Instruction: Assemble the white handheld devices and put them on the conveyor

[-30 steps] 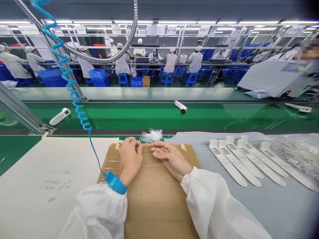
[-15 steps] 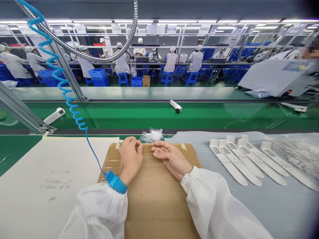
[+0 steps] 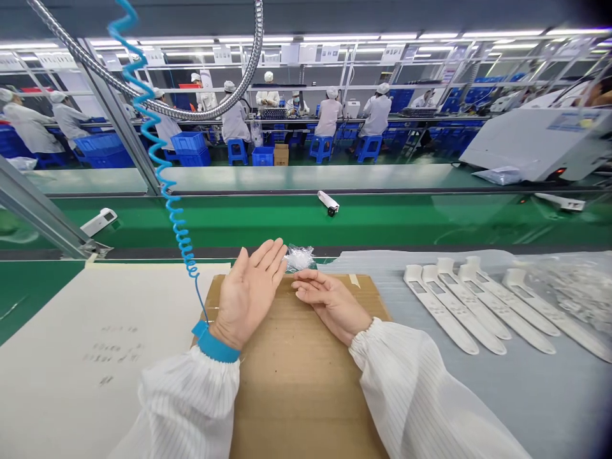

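left hand (image 3: 249,293) flat, thumb apart; right hand (image 3: 335,305) half-curled, unclenched — cardboard (image 3: 301,395) beneath both, contact hard to tell.

Shows green at the far left corner of the bench (image 3: 29,287); carries a sheet (image 3: 67,401) toward the left edge, cardboard (image 3: 301,389) midway, a liner (image 3: 530,408) toward the right edge, and crumpled plastic (image 3: 301,258) at the far edge.

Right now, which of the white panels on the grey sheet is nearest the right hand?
The leftmost white panel, at the end of the row closest to the right hand; the others all lie farther right.
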`<state>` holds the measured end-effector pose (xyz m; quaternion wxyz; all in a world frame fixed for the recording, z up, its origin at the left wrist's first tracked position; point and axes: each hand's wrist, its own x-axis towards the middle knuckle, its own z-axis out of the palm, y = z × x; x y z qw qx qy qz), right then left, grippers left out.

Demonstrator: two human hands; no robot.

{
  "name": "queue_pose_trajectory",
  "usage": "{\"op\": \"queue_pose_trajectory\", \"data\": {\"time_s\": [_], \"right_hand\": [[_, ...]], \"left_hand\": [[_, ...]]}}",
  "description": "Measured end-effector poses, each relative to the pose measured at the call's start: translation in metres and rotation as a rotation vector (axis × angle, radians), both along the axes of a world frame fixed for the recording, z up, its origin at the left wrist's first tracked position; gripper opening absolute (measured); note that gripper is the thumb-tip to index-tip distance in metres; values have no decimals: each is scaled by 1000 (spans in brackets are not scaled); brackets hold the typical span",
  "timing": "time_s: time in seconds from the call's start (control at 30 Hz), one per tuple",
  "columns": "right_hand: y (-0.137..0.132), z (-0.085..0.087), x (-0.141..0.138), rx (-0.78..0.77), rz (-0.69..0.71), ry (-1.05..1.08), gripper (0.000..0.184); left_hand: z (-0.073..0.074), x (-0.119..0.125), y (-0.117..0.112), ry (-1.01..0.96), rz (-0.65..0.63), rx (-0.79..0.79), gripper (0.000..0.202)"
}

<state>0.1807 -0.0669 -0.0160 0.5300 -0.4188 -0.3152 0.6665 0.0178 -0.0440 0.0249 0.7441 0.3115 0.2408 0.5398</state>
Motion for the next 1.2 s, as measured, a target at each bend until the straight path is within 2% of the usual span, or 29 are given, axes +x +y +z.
{"op": "queue_pose_trajectory", "data": {"time_s": [0.1, 0.4, 0.47, 0.57, 0.7, 1.2], "right_hand": [[0, -1, 1, 11, 7, 3, 37], [1, -3, 3, 14, 11, -2, 37], [1, -2, 2, 12, 13, 7, 37], [0, 0, 1, 3, 17, 8, 38], [-1, 5, -1, -8, 4, 6, 38], [1, 2, 0, -19, 8, 20, 40]], "left_hand": [[5, -2, -3, -34, -42, -5, 51], [5, -2, -4, -63, -55, -15, 49], [4, -2, -3, -59, -44, -29, 43], [-2, -3, -2, 38, 41, -62, 28], [-8, -4, -1, 135, 133, -76, 41], [-9, -2, -4, 165, 107, -10, 38]]}}
